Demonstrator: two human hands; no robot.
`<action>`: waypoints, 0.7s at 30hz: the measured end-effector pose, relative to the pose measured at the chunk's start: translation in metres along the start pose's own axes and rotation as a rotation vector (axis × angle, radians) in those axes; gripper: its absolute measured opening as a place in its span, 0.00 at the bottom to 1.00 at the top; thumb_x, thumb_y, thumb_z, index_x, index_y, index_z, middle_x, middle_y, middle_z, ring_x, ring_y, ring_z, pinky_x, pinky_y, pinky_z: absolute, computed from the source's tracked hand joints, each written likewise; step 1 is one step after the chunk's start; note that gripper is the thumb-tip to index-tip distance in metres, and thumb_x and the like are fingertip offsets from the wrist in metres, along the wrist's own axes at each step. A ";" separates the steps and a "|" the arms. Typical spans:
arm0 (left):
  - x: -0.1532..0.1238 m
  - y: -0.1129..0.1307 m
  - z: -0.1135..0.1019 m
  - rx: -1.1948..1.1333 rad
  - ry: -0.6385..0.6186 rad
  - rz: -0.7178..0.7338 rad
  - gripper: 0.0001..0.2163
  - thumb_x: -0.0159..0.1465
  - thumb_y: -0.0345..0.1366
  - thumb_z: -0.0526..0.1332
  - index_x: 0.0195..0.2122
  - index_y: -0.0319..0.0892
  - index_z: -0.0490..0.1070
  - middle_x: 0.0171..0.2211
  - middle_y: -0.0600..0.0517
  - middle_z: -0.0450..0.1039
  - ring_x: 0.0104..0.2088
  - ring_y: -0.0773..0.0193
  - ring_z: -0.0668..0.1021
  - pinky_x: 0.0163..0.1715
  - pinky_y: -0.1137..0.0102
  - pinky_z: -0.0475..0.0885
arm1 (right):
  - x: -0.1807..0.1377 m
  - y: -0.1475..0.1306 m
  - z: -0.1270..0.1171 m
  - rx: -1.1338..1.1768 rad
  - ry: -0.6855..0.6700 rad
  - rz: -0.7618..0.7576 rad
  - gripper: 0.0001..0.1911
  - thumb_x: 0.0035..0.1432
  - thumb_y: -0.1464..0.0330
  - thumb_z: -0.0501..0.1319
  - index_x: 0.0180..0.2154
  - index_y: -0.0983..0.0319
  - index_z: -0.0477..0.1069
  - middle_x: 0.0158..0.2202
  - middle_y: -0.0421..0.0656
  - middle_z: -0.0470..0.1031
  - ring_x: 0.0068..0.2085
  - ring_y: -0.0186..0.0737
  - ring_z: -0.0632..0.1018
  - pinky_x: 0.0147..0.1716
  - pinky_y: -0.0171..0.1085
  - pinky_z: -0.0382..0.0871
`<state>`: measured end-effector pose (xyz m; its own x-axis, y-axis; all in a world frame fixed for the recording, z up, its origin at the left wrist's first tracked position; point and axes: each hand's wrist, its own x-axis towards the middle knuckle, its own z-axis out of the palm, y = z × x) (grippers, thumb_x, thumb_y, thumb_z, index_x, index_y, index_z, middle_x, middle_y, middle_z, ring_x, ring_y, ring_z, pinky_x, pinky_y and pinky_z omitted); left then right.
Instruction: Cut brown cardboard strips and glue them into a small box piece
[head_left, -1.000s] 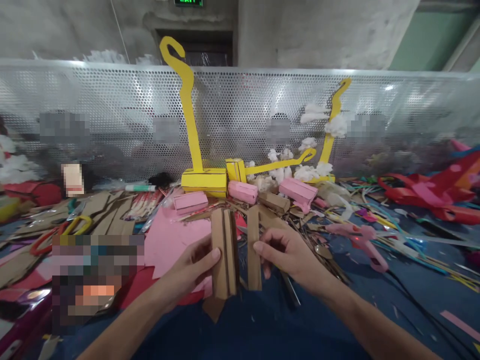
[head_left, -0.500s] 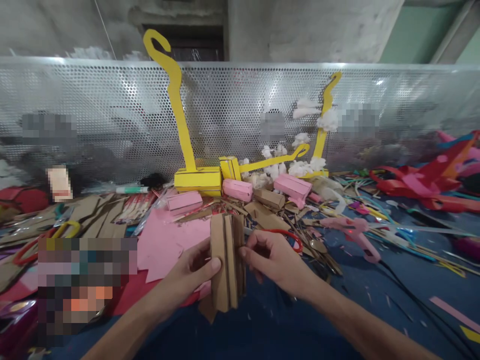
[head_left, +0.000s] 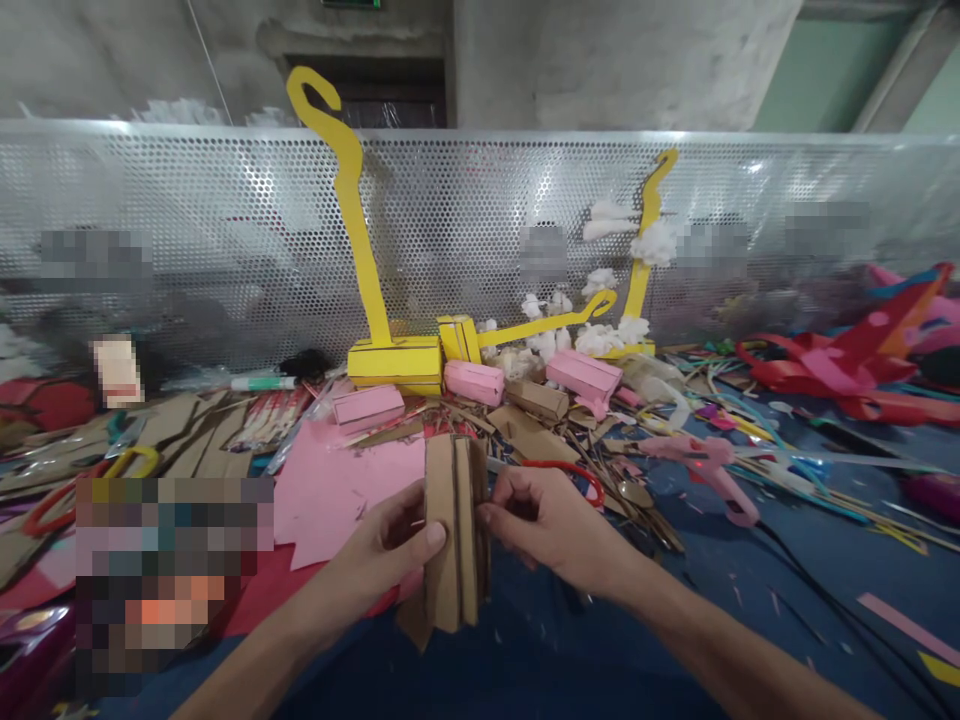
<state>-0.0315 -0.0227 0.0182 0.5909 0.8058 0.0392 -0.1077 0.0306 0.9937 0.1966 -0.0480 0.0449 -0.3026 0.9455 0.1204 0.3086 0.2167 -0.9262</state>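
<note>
Clamping the cardboard block from the left, the left hand has bare blue table below, the right hand pinches the block's right edge (red handle close behind), and a pink glue gun lies farther right.

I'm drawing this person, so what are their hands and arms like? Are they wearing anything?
The left hand and right hand have no gloves. No watch or bracelet shows. The left forearm and right forearm are bare and slim, with no sleeves in view. I see no rings, but some fingers are partly hidden.
</note>
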 end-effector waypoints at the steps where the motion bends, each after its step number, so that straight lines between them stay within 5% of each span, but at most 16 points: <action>1: 0.000 0.000 0.000 0.004 0.003 -0.005 0.25 0.64 0.43 0.65 0.63 0.50 0.67 0.56 0.43 0.75 0.57 0.49 0.75 0.57 0.55 0.69 | 0.000 0.000 0.000 -0.001 -0.004 0.000 0.14 0.61 0.61 0.64 0.28 0.59 0.65 0.17 0.33 0.65 0.17 0.30 0.66 0.17 0.30 0.56; 21: -0.002 0.009 0.002 0.071 -0.093 0.012 0.24 0.66 0.42 0.64 0.63 0.47 0.67 0.58 0.44 0.73 0.58 0.49 0.74 0.56 0.59 0.71 | -0.001 -0.002 -0.008 -0.026 -0.105 0.054 0.13 0.61 0.64 0.62 0.26 0.59 0.64 0.18 0.34 0.70 0.15 0.28 0.68 0.13 0.26 0.58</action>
<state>-0.0319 -0.0256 0.0273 0.6620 0.7473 0.0576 -0.0606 -0.0232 0.9979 0.2036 -0.0472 0.0499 -0.3767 0.9258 0.0310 0.3504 0.1734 -0.9204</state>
